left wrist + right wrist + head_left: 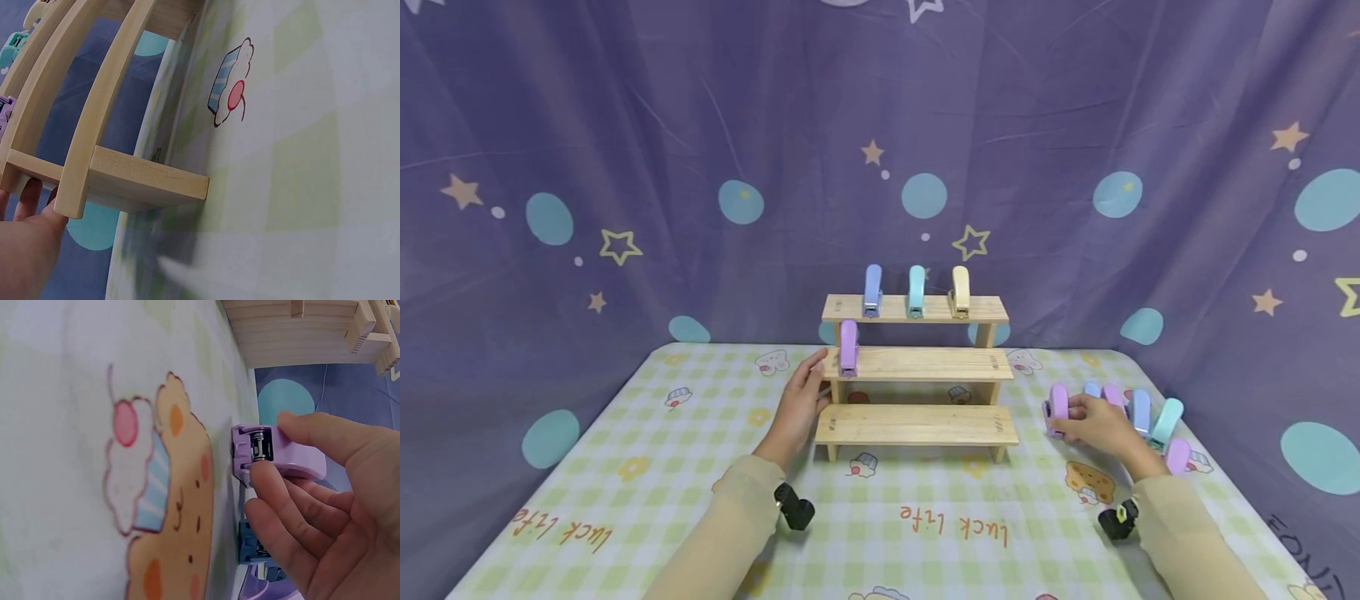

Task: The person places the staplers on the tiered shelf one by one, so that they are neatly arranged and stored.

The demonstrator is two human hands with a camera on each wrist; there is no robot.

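A three-tier wooden shelf [917, 425] stands on the table. My left hand [800, 408] grips its left side by the middle tier, thumb and fingers about the wood [40, 167]. On the top tier stand a blue hole punch [872, 292], a teal one [917, 292] and a yellow one [961, 292]; a purple punch [848, 348] is at the left of the middle tier. To the right of the shelf, my right hand [1101, 425] pinches another purple hole punch [297, 450] between thumb and fingers, its spring showing and its base close over the tablecloth.
Beside and behind my right hand are more hole punches, among them a blue one [1140, 410], a teal one [1167, 423] and a purple one [1177, 456]. A checked cloth [700, 433] covers the table, and a purple curtain [820, 108] hangs behind it.
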